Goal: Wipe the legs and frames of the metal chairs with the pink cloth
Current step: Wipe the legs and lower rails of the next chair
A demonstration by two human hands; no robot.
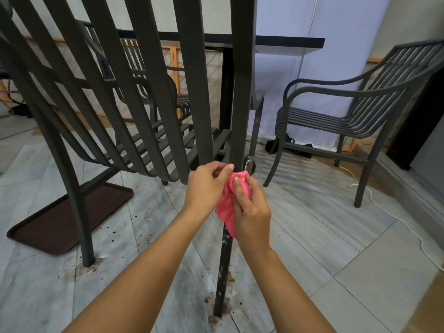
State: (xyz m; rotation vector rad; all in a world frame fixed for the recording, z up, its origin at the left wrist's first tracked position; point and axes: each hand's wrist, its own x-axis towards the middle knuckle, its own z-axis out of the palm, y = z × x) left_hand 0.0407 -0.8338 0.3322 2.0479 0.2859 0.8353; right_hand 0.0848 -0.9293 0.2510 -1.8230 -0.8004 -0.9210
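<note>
A dark metal chair (149, 97) fills the near view, its slatted back close to the camera. Its rear right leg (224, 272) runs down to the floor, speckled with pale marks and rust at the foot. The pink cloth (227, 207) is bunched around that leg at about seat height. My left hand (204, 188) pinches the cloth's upper edge with thumb and fingers. My right hand (249, 210) grips the cloth from the right, thumb pressed on its front. Part of the leg is hidden behind the cloth and hands.
A second metal chair (348, 111) stands at the right and a third (149, 75) behind a dark table (276, 42). A brown tray (60, 219) lies on the tiled floor at the left. A white cable (396, 219) trails along the right floor.
</note>
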